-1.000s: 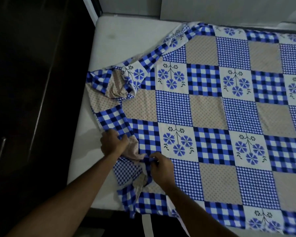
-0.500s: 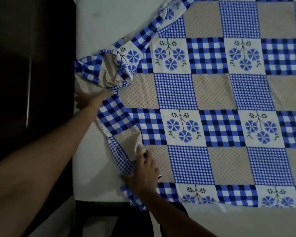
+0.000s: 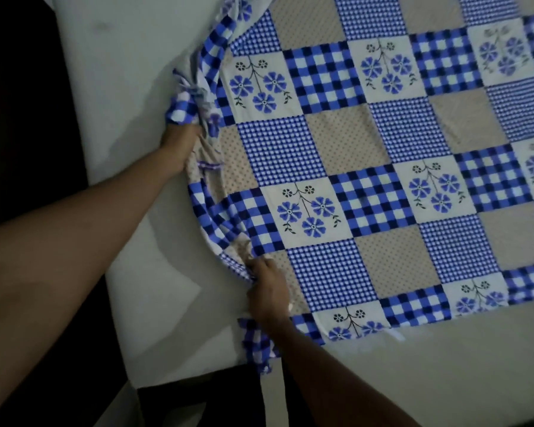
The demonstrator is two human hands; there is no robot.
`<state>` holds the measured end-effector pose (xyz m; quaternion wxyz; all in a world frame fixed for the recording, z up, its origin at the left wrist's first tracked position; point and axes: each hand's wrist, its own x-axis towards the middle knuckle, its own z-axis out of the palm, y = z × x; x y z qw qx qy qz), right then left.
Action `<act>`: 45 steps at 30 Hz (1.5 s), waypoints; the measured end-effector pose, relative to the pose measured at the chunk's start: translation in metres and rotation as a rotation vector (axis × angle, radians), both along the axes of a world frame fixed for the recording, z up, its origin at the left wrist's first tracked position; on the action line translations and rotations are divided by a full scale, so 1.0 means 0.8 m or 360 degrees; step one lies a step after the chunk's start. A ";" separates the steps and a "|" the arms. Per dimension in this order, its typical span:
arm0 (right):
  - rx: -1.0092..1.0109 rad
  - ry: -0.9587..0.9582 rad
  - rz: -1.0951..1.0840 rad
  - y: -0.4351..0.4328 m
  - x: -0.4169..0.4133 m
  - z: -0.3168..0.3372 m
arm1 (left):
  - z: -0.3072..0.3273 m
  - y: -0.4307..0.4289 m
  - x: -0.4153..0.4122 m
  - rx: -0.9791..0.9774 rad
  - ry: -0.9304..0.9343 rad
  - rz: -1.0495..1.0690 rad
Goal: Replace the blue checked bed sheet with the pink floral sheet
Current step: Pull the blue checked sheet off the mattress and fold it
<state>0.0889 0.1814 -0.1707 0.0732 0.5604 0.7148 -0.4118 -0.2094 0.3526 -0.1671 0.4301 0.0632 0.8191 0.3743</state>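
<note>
Blue checked bed sheet [image 3: 336,143]: lying spread over the pale mattress [image 3: 130,87], covering the middle and the right part, leaving bare a wide strip at the left and a strip along the near edge. Showing squares of blue check, small blue gingham, beige dots and blue flowers. Gathering into thick folds along its left edge. Being gripped at the farther bunch by the left hand [image 3: 179,143], with fingers clenching the cloth and mostly hiding under the folds. Being gripped at the near left corner by the right hand [image 3: 267,291], with fingers curling round a twisted gather of cloth, knuckles facing up. Hanging down a little with one checked tail over the near edge of the mattress, just beside the right forearm. Bordering at the far left on dark furniture [image 3: 19,87], too dim for telling any details.
</note>
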 end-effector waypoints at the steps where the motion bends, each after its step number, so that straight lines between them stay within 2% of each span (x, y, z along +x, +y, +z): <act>1: -0.0014 -0.0014 -0.0163 0.008 0.014 0.003 | 0.005 0.008 0.018 0.0047 -0.0015 -0.0043; 5: -0.0072 -0.0189 -0.0676 0.033 0.096 0.025 | 0.041 0.041 0.107 0.0119 -0.0142 -0.0218; 9: 0.0108 -0.0204 -0.0862 0.074 0.186 0.054 | 0.077 0.086 0.193 0.0238 -0.0255 -0.0306; 13: 0.0252 -0.0194 -0.0964 0.138 0.277 0.081 | 0.126 0.135 0.289 0.0283 -0.0224 -0.0332; 22: 0.0422 -0.0013 -0.0990 0.304 0.512 0.132 | 0.174 0.264 0.502 0.0339 -0.0001 -0.0357; 30: 0.0595 0.0036 -0.1214 0.529 0.717 0.229 | 0.197 0.372 0.683 0.0332 0.0105 -0.0477; 39: 0.0768 -0.0126 -0.1193 0.652 0.821 0.279 | 0.234 0.504 0.850 0.0458 0.0193 -0.0599; 45: 0.0887 -0.0185 -0.1195 0.772 0.911 0.307 | 0.227 0.633 0.933 0.0478 -0.0023 -0.0646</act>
